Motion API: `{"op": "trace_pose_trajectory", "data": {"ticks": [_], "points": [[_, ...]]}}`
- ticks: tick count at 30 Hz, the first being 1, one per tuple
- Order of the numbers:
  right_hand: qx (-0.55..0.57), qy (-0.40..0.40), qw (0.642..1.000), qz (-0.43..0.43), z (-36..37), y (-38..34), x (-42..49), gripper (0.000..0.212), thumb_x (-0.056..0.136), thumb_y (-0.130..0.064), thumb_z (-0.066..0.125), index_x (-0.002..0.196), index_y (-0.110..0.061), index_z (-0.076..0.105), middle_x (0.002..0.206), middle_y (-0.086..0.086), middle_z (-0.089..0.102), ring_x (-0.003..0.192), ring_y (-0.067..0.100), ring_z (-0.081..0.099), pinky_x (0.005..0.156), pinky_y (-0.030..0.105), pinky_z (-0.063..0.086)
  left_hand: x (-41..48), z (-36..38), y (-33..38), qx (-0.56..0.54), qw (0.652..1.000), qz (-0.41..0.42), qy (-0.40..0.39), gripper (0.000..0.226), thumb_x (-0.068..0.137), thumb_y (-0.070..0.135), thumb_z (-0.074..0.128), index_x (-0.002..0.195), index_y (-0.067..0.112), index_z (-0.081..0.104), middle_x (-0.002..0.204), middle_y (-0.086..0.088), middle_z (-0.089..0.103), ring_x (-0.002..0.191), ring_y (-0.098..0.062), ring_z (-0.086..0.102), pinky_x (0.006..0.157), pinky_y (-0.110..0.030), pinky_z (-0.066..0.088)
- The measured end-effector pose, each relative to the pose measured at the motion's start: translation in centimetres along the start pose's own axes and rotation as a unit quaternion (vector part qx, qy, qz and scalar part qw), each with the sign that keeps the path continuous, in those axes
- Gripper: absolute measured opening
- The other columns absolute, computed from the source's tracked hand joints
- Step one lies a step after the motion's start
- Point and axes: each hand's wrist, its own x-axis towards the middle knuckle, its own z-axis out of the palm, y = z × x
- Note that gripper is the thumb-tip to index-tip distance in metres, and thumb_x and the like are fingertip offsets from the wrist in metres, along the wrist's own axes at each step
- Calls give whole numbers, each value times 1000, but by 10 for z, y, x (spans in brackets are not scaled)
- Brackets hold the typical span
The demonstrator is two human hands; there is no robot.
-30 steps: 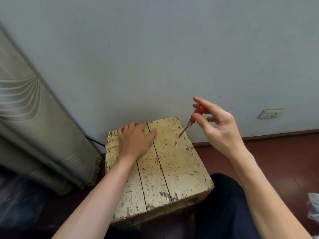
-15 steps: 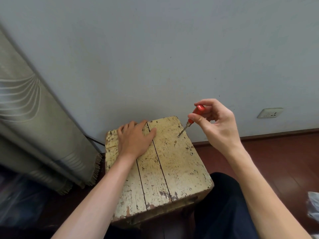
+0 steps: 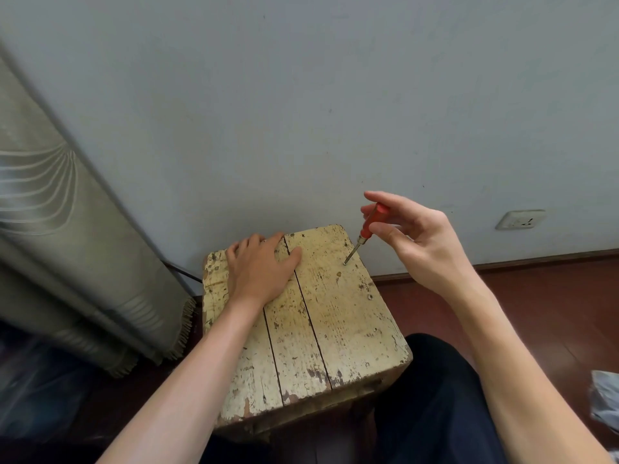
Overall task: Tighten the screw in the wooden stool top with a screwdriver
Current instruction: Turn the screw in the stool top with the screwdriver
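Just one screwdriver (image 3: 369,223) in right hand (image 3: 426,244), one stool (image 3: 338,326) under left hand (image 3: 258,267)

A worn, cream-painted wooden stool top (image 3: 335,329) of three planks is seen standing on a dark red wooden floor (image 3: 536,296). A left hand (image 3: 259,267) is laid flat on its far planks. A screw (image 3: 345,263) near the far right edge is met by the screwdriver (image 3: 368,226) tip.
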Motion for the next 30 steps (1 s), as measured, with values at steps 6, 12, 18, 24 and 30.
{"op": "trace_pose_trajectory", "data": {"ticks": [6,12,18,24,30], "points": [[-5,51,999,-2,8,-2,-2,38,98,-5,79,120,-35,74,107,-9,81,106,10,79,98,41,61,-1,-1,1,-3,1000,1,0,70,93,77,31,148,37,49,133,1,56,132,-20,43,115,-44,22],[-68,116,991,-6,28,-8,3,32,93,-18,87,118,-23,69,99,-9,77,92,-2,74,77,9,52,-2,-2,1,-5,1000,1,-1,70,93,77,31,148,37,48,136,1,56,133,-20,43,116,-44,22],[-88,106,990,-35,25,-8,2,35,96,-17,83,130,-22,74,102,-5,78,93,5,76,76,12,53,-1,-3,1,-4,1000,0,0,70,93,77,30,147,37,49,136,0,56,134,-21,43,116,-44,22],[-18,5,1000,-8,8,-4,-2,49,102,-8,74,141,-37,69,121,-14,79,120,7,74,104,25,57,-1,-2,1,-3,1000,0,-3,71,93,78,29,148,37,47,138,0,55,134,-21,42,116,-44,22],[-14,64,998,-9,9,-5,0,35,94,-6,84,117,-31,74,101,-10,81,100,7,79,96,28,62,-1,-2,1,-2,1000,1,-5,70,93,77,30,148,37,47,137,1,55,134,-20,42,116,-44,22]]}}
